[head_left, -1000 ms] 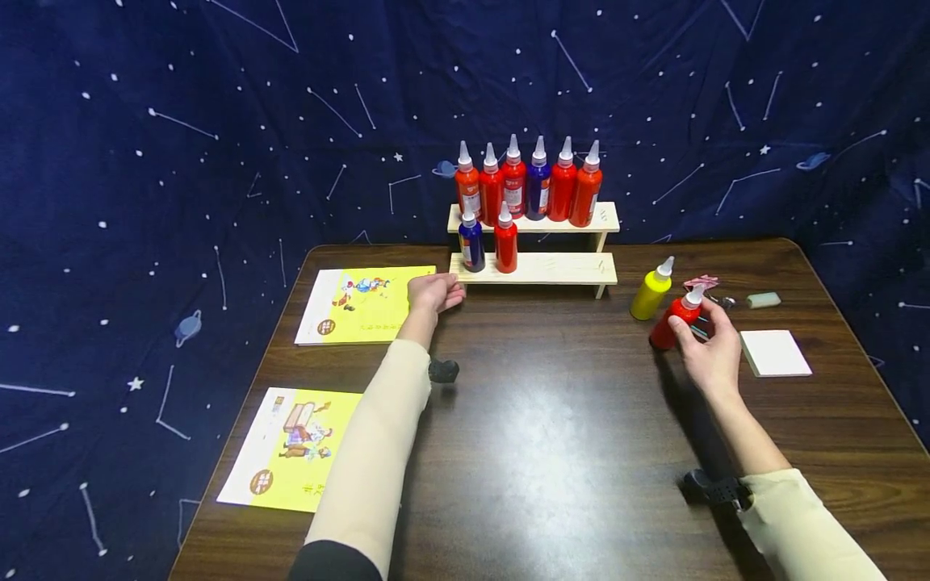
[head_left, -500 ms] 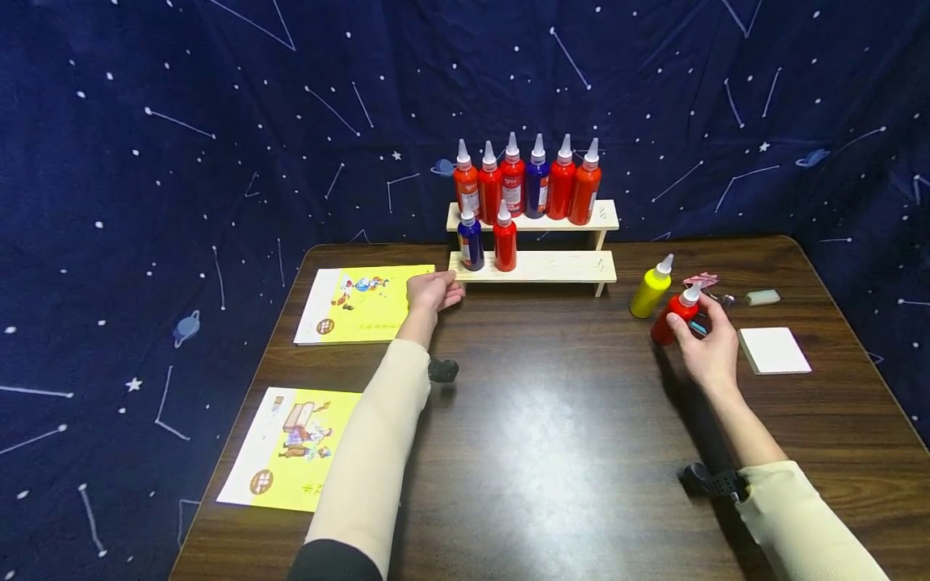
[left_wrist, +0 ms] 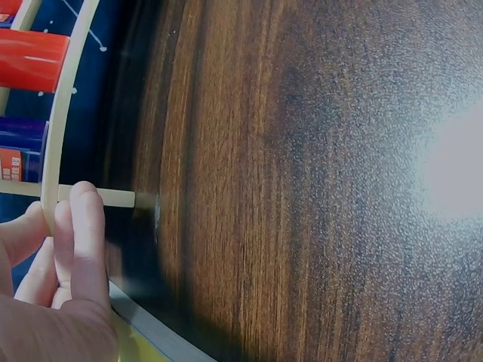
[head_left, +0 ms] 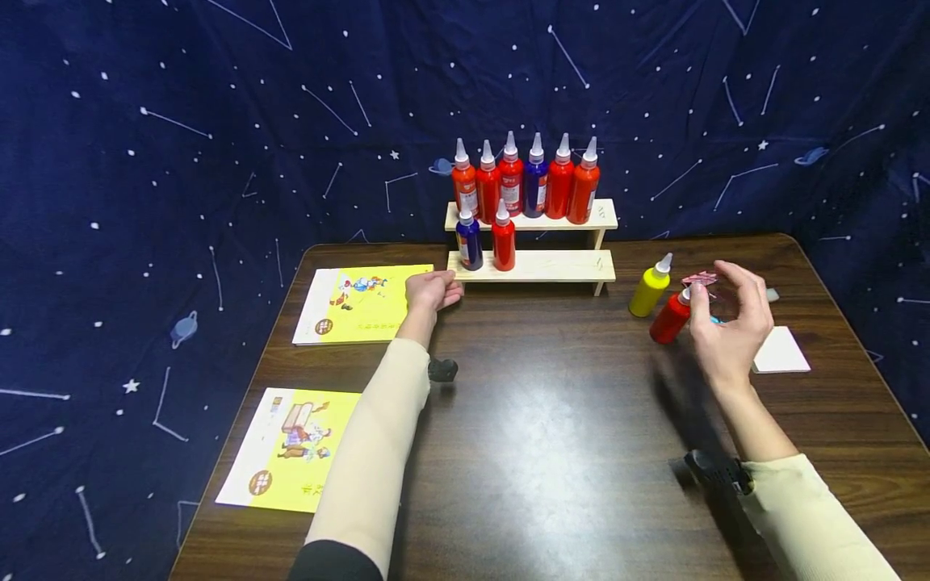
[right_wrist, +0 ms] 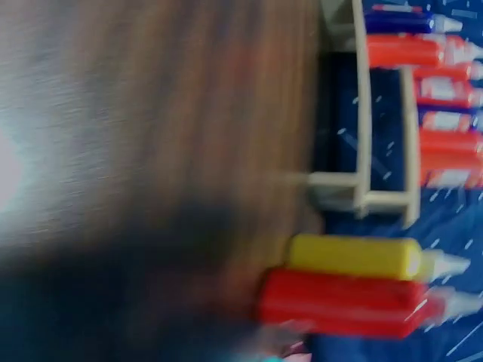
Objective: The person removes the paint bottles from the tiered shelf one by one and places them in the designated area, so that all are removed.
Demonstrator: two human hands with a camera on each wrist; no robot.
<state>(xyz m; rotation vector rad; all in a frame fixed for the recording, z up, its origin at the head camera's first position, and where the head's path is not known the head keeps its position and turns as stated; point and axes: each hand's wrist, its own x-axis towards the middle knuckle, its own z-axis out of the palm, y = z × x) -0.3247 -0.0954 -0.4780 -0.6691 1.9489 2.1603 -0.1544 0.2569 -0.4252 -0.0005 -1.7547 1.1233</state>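
My left hand (head_left: 430,290) pinches the left end of the lower board of a two-step wooden rack (head_left: 559,265); the left wrist view shows thumb and fingers (left_wrist: 89,234) on either side of that board. A red squeeze bottle (head_left: 668,321) with a white pointed cap stands on the table at the right. Beside it my right hand (head_left: 734,331) is raised, thumb and fingers spread apart, holding nothing; the thumb overlaps the bottle's cap in the head view. Left of that bottle stands a yellow squeeze bottle (head_left: 649,292). The right wrist view is blurred and shows no hand.
Several red, orange and blue bottles stand on the rack's upper board, with a blue bottle (head_left: 469,244) and a red bottle (head_left: 504,244) on the lower one. Two yellow booklets (head_left: 363,303) lie at left. A white pad (head_left: 782,351) and a pink item (head_left: 699,278) lie at right.
My right hand has let go of the red bottle and moved to the right, its fingers spreading. The bottle stays standing near the yellow one. My left hand keeps its place on the rack.
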